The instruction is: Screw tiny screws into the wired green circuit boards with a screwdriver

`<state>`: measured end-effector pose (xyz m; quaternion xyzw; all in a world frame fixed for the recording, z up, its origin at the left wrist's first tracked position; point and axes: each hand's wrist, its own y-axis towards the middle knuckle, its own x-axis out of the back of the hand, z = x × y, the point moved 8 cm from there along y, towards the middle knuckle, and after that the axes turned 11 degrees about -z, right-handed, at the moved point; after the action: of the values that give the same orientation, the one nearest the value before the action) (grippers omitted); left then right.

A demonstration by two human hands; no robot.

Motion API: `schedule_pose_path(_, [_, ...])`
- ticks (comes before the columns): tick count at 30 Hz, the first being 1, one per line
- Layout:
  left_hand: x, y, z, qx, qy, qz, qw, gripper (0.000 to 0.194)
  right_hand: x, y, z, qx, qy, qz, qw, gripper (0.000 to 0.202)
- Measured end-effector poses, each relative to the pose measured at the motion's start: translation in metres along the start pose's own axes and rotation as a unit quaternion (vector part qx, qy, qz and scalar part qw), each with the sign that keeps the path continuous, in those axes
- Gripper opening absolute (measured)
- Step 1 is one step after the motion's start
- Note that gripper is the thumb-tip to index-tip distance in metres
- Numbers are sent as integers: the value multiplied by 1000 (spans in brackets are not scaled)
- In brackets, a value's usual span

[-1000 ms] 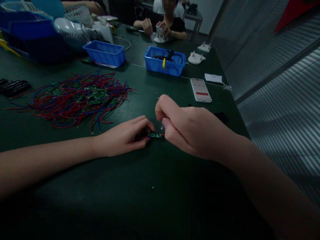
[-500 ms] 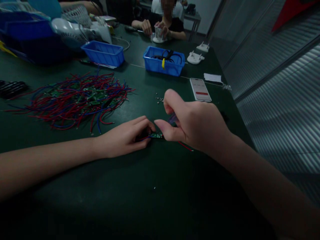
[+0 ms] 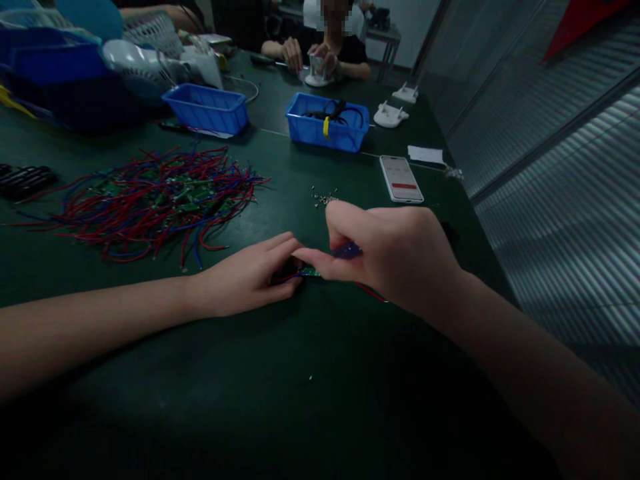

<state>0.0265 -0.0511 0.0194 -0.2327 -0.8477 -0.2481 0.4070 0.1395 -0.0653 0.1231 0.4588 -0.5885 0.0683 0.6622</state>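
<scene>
My left hand (image 3: pixel 260 273) rests on the table with thumb and fingers closed on the left end of a small green circuit board (image 3: pixel 311 272). Red and blue wires run from the board, and a red wire (image 3: pixel 373 293) comes out under my right hand. Above the board, my right hand (image 3: pixel 395 250) is closed round the translucent purple handle of a screwdriver (image 3: pixel 347 251); its shaft and tip are hidden. Small loose screws (image 3: pixel 325 199) lie just beyond my right hand. To the left spreads a pile of wired circuit boards (image 3: pixel 170 193).
A blue bin with black cable (image 3: pixel 327 133) and another blue bin (image 3: pixel 207 110) stand farther back. A phone (image 3: pixel 401 179) lies at the right, near white plastic parts (image 3: pixel 390 116). Across the green table (image 3: pixel 225 387), a co-worker's hands (image 3: pixel 310 60) hold a white part.
My right hand's fingers have curled round the handle, its index finger lower and its thumb farther left. More screws show behind it. My left hand and the board stay in place.
</scene>
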Motion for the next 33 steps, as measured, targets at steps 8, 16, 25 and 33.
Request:
schedule_pose_path(8, [-1, -1, -1, 8, -20, 10, 1000, 26, -8, 0, 3, 3, 172, 83, 982, 24])
schedule_pose_path(16, [2, -4, -3, 20, -25, 13, 999, 22, 3, -1, 10, 39, 69, 106, 991, 27])
schedule_pose_path(25, [-1, -6, 2, 36, -9, 18, 999, 24, -2, 1, -16, -35, 102, 87, 990, 45])
schedule_pose_path(33, [-1, -6, 0, 10, -1, 21, 1000, 26, -4, 1, -4, -41, 181, 103, 977, 36])
